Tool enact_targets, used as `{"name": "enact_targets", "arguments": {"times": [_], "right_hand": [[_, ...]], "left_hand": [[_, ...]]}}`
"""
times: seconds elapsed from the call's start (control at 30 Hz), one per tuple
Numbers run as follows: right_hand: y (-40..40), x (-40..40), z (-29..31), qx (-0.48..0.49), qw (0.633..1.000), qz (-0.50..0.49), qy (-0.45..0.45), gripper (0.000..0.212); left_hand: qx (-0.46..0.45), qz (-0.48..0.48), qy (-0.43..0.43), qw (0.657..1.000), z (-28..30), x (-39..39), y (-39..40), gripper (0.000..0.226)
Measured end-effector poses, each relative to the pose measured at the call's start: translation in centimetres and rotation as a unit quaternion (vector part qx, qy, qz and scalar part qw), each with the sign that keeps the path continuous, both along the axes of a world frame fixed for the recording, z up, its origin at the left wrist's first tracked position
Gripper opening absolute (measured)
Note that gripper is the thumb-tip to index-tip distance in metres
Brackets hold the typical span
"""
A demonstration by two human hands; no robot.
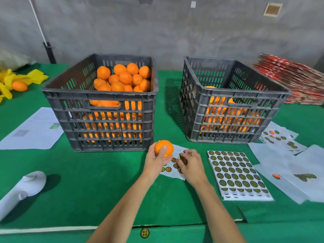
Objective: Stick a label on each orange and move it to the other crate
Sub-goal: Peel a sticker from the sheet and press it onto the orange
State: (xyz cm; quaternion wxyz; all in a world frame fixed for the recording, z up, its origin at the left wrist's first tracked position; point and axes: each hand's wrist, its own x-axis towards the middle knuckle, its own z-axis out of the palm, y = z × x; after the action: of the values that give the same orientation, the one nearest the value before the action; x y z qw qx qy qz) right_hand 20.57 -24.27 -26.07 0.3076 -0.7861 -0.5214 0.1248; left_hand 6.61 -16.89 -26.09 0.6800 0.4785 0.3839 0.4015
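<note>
On the counter (87, 181) the left crate (100, 95) remains heaped, the right crate (235, 100) part-filled; left hand (156, 163) cups an orange (164, 148); right hand (190, 163) pinches at a label sheet (172, 168).

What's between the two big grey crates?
Only bare green tablecloth lies between the fuller grey plastic crate and the emptier grey plastic crate, in the head view.

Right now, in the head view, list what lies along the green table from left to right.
Yellow wrappers → white paper sheet → full crate → held orange → second crate → red stack.
</note>
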Motion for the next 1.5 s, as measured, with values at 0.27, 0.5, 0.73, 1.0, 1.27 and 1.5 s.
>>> {"name": "enact_targets", "arguments": {"times": [0.27, 0.5, 0.73, 1.0, 1.27, 1.5], "right_hand": [[0.1, 0.2, -0.1, 0.016, 0.999, -0.013, -0.036, 0.014], [-0.4, -0.4, 1.1, 0.187, 0.960, -0.052, 0.200, 0.010], [0.1, -2.6, 3.1, 0.225, 0.902, -0.007, 0.368, 0.015], [-0.4, -4.1, 3.3, 0.236, 0.906, 0.006, 0.351, 0.018], [-1.1, -3.0, 7.9, 0.300, 0.881, 0.020, 0.365, 0.035], [0.0, 0.8, 16.8, 0.339, 0.869, 0.070, 0.353, 0.036]], "left_hand": [[-0.002, 0.008, -0.022, 1.000, -0.4, -0.4, 0.0, 0.052], [0.014, 0.004, -0.025, 1.000, -0.4, -0.6, 0.0, 0.049], [0.050, 0.003, -0.029, 0.998, -0.3, -0.4, -0.2, 0.047], [0.067, 0.022, -0.025, 0.997, 0.6, -0.5, -1.1, 0.042], [0.091, 0.003, -0.048, 0.995, 6.4, 1.7, -1.0, 0.025], [0.188, -0.059, -0.090, 0.976, 16.2, 4.7, 0.0, 0.044]]}}
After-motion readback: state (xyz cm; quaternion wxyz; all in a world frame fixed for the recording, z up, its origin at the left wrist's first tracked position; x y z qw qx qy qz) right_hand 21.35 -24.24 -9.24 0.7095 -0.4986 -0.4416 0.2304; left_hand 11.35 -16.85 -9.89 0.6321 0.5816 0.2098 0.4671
